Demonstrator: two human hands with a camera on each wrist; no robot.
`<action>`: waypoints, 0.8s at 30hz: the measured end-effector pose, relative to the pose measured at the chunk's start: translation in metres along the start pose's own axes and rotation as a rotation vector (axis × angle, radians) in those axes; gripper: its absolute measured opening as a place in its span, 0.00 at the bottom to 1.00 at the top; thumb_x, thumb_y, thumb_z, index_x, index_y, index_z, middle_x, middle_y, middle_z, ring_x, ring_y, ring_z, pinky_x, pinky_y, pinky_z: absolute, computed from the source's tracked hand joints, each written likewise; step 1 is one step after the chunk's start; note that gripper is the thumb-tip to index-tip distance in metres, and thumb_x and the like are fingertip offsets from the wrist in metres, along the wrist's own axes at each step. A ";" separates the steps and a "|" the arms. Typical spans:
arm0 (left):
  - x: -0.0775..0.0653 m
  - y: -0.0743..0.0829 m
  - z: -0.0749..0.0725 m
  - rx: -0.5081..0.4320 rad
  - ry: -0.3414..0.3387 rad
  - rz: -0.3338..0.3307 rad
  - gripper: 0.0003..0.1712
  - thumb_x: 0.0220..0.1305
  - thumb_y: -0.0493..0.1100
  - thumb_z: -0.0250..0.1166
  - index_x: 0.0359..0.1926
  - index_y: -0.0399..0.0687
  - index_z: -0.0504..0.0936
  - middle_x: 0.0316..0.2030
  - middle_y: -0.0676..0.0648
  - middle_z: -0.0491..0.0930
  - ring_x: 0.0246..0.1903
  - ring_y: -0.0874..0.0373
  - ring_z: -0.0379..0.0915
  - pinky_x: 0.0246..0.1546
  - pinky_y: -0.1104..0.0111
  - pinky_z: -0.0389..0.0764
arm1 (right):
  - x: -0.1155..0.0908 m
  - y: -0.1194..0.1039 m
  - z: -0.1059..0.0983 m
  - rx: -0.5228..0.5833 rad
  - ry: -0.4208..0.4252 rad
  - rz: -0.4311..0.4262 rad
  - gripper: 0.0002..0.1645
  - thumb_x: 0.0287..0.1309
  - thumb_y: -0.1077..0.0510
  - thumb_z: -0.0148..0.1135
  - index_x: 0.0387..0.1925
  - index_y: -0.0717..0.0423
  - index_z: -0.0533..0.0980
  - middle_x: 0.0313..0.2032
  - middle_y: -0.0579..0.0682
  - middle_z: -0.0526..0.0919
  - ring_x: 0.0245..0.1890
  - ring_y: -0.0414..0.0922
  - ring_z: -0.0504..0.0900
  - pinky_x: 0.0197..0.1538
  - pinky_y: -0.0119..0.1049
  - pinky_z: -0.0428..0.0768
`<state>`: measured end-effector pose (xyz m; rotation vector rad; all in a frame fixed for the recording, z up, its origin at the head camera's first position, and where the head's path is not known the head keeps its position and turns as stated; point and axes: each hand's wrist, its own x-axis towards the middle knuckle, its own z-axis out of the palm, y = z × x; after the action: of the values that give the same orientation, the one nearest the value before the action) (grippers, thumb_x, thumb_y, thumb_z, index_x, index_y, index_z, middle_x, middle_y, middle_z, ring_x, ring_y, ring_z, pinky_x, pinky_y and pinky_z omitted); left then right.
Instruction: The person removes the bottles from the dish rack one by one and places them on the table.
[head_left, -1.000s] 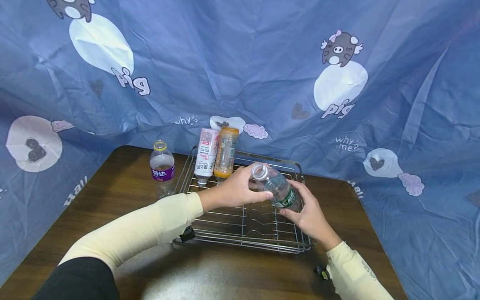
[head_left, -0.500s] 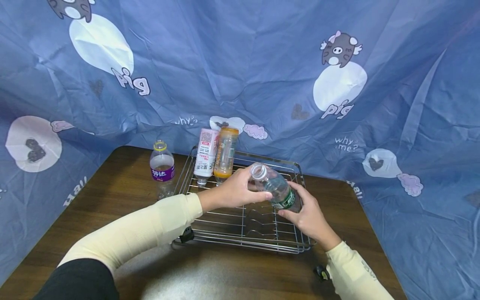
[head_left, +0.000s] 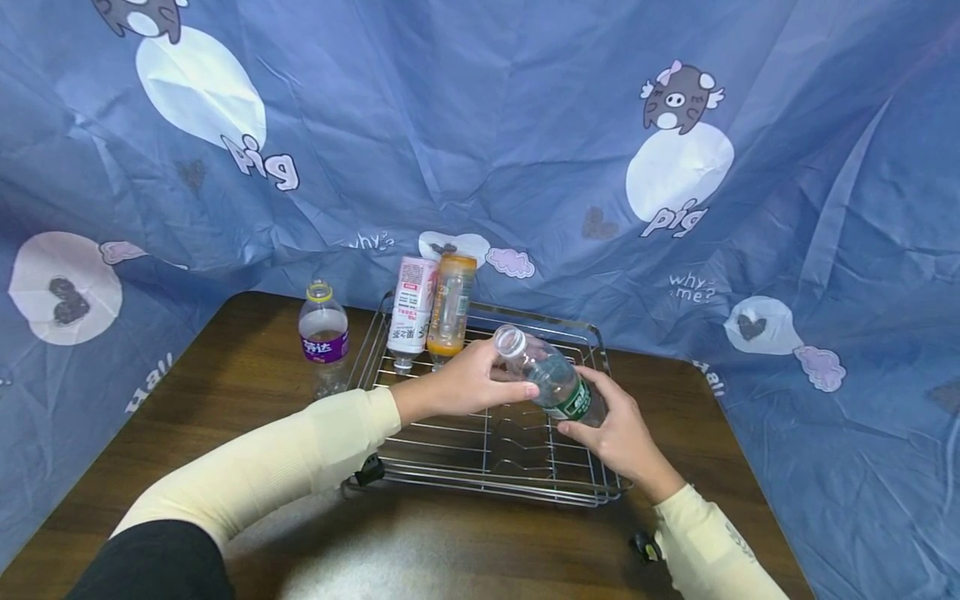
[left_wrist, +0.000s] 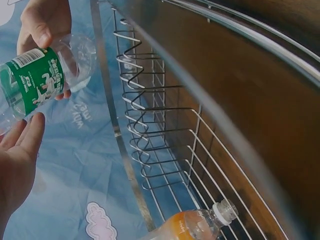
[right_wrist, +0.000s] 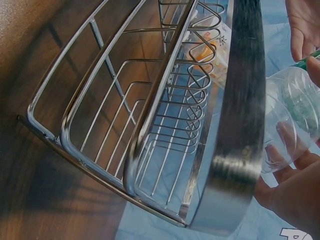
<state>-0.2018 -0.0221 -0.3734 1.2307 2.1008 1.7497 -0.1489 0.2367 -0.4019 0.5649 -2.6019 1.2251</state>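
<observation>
A clear plastic bottle (head_left: 551, 375) with a green label and no cap is held tilted over the wire dish rack (head_left: 450, 450), its open mouth up and to the left. My left hand (head_left: 465, 383) holds it near the shoulder, thumb in front and fingers behind. Lower down, my right hand (head_left: 618, 429) grips it around the base end. The left wrist view shows the green label (left_wrist: 40, 80) between both hands. In the right wrist view, my right fingers show through the clear base (right_wrist: 285, 125).
Two bottles, one pink-and-white (head_left: 411, 308) and one orange (head_left: 452, 308), stand neck down at the rack's back left. A bottle with a purple label (head_left: 324, 342) stands upright on the wooden table (head_left: 262, 350), left of the rack. A blue printed curtain (head_left: 480, 150) hangs behind.
The bottle has shifted slightly left and leans a little more, its mouth going left. My left hand has moved a bit left with it; the right hand is nearly still.
</observation>
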 end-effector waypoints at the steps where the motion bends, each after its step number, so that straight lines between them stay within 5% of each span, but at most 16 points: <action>1: 0.000 0.000 0.000 -0.002 -0.002 0.002 0.30 0.64 0.38 0.70 0.65 0.37 0.72 0.59 0.41 0.77 0.54 0.54 0.79 0.55 0.68 0.80 | 0.000 0.000 0.000 -0.003 0.000 -0.002 0.47 0.42 0.66 0.81 0.65 0.56 0.71 0.51 0.55 0.81 0.49 0.49 0.79 0.54 0.46 0.80; 11: -0.005 -0.003 -0.006 0.036 -0.042 0.003 0.36 0.63 0.39 0.70 0.69 0.36 0.68 0.59 0.39 0.77 0.53 0.53 0.80 0.55 0.61 0.82 | -0.001 0.000 0.000 -0.032 0.000 -0.006 0.47 0.40 0.67 0.82 0.64 0.58 0.72 0.50 0.55 0.81 0.46 0.49 0.80 0.48 0.41 0.83; 24: -0.010 -0.007 -0.010 0.222 -0.087 -0.040 0.42 0.61 0.50 0.73 0.72 0.46 0.66 0.61 0.45 0.78 0.60 0.54 0.74 0.60 0.59 0.77 | -0.002 -0.002 -0.002 -0.010 -0.010 0.022 0.46 0.42 0.64 0.83 0.65 0.57 0.71 0.49 0.54 0.82 0.44 0.48 0.81 0.46 0.46 0.84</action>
<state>-0.2042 -0.0360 -0.3798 1.2828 2.3004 1.4503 -0.1465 0.2374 -0.3996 0.5426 -2.6279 1.2184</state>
